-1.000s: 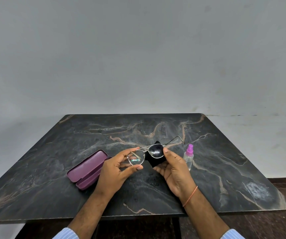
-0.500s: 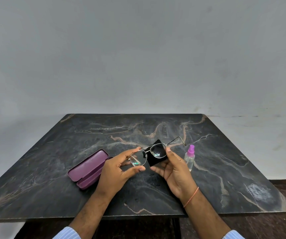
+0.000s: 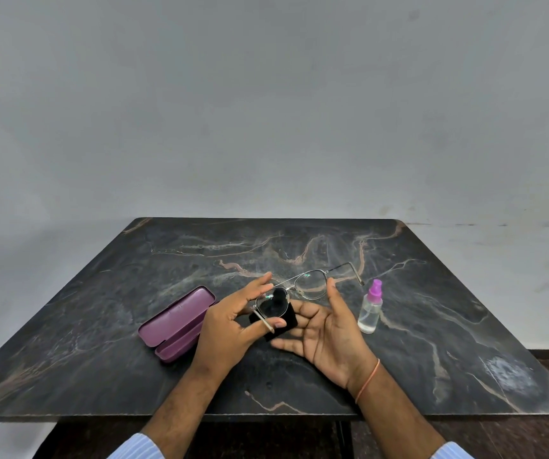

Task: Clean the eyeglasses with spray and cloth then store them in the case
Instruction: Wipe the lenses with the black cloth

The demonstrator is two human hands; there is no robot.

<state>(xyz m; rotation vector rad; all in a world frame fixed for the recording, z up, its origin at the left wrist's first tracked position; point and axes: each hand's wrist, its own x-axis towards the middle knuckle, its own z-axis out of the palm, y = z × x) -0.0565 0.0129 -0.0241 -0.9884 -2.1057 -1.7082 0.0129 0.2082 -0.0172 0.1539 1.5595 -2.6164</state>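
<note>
Eyeglasses [image 3: 303,288] held above the table [image 3: 101,326], between both hands.
Left hand [image 3: 233,323] pinches the near lens rim, black cloth [image 3: 283,321] behind it; right hand [image 3: 329,336] palm up, fingers loose under the cloth, thumb at the far lens; spray bottle [image 3: 370,309] just right; open case [image 3: 177,323] left.
</note>
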